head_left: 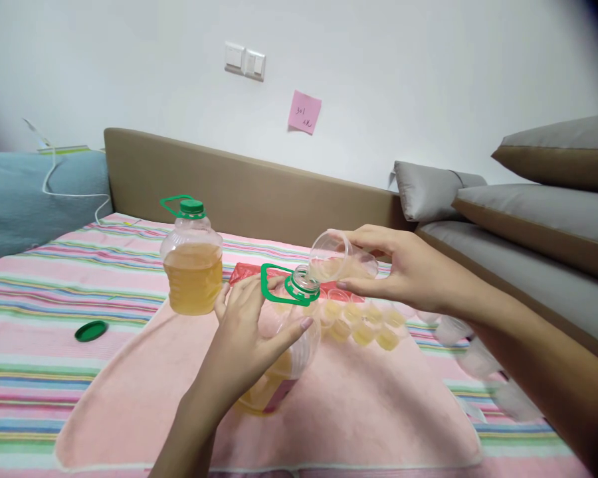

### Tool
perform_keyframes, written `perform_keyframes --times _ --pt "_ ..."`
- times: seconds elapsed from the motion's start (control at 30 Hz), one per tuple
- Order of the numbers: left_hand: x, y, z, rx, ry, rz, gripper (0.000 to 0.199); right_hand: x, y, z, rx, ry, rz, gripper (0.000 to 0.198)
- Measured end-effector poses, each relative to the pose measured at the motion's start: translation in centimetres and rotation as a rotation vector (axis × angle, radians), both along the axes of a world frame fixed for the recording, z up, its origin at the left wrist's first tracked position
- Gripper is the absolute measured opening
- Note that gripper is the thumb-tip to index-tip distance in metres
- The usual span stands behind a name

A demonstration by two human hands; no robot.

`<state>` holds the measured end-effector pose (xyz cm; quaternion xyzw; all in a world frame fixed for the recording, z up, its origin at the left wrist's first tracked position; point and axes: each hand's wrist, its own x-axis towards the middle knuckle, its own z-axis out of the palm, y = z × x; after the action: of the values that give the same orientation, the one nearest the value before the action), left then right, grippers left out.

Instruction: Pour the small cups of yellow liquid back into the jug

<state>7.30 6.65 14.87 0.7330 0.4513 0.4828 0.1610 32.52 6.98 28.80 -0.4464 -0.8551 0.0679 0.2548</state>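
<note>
My left hand [252, 325] is wrapped round the upper part of a clear plastic bottle [306, 342], which leans to the right. Yellow liquid lies low in it, and a green handle ring [264, 285] circles its uncapped neck. In my right hand [401, 262] is a clear plastic cup [329, 255], tipped on its side with its rim at the bottle's mouth. A little liquid shows in the cup. Behind the bottle stand several small cups of yellow liquid [363, 332], partly hidden.
A capped bottle of yellow liquid [194, 272] stands at the left. A green cap [91, 330] lies on the striped sheet [24, 332]. Empty cups [478, 358] sit by my right forearm. Grey cushions [538, 239] are stacked at the right, beside a pink mat [379, 411].
</note>
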Motion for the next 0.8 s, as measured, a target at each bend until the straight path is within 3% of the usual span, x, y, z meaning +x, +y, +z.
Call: perform_keyframes --times 0.33,0.8 --pt "0.0 0.0 -0.1 -0.003 -0.002 0.005 0.052 0.2 0.3 0.2 -0.02 -0.038 0.018 0.067" --pt "0.0 0.1 -0.1 -0.014 -0.009 0.008 0.053 -0.4 0.0 1.1 0.001 -0.103 0.027 0.053"
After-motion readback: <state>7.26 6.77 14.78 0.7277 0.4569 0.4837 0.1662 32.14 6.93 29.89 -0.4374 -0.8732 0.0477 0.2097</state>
